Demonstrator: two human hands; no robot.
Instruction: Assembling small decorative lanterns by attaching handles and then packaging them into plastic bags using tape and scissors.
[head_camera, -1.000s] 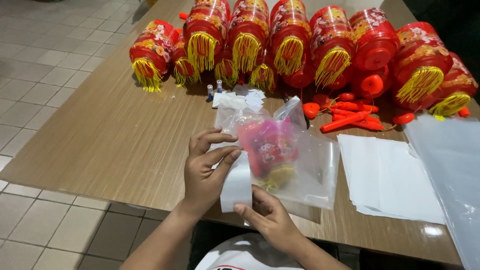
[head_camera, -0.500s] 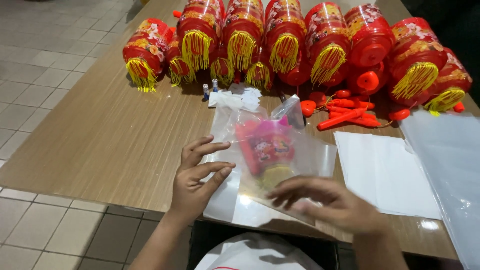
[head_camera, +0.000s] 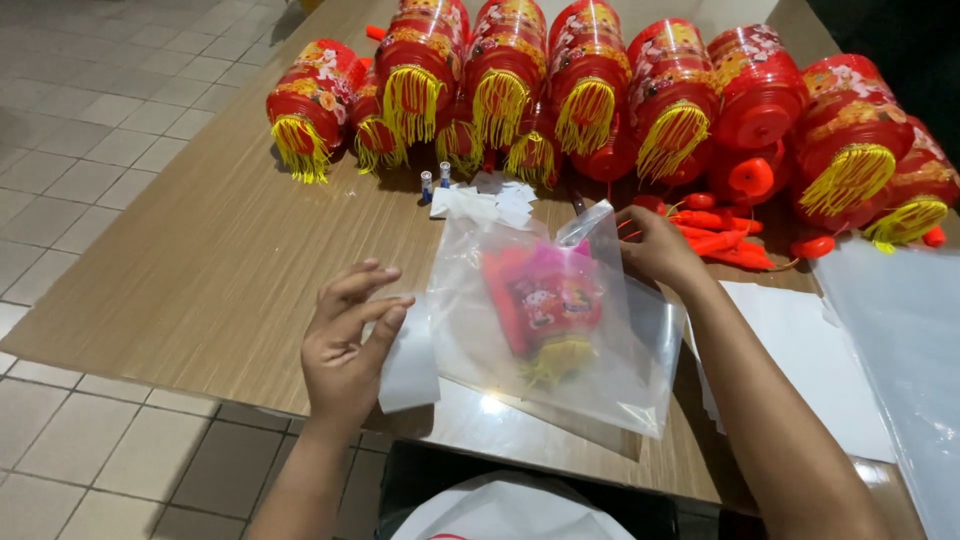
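While the left hand (head_camera: 345, 345) hovers open, fingers spread, at the near-left edge of the clear plastic bag (head_camera: 560, 320), the right hand (head_camera: 655, 248) pinches its far-right corner. Bag lies flat mid-table (head_camera: 180, 270), folded red lantern (head_camera: 545, 305) inside. Row of red lanterns (head_camera: 590, 90) along the far side.

Counting now: eight big red lanterns (head_camera: 590, 75) with yellow tassels in a row from ten to two o'clock, smaller ones tucked between them, too crowded to number. Two small batteries (head_camera: 434, 180) at eleven. One clear bag (head_camera: 560, 320) dead centre, one folded lantern (head_camera: 545, 300) inside. Two hands, left (head_camera: 345, 345) and right (head_camera: 655, 245).
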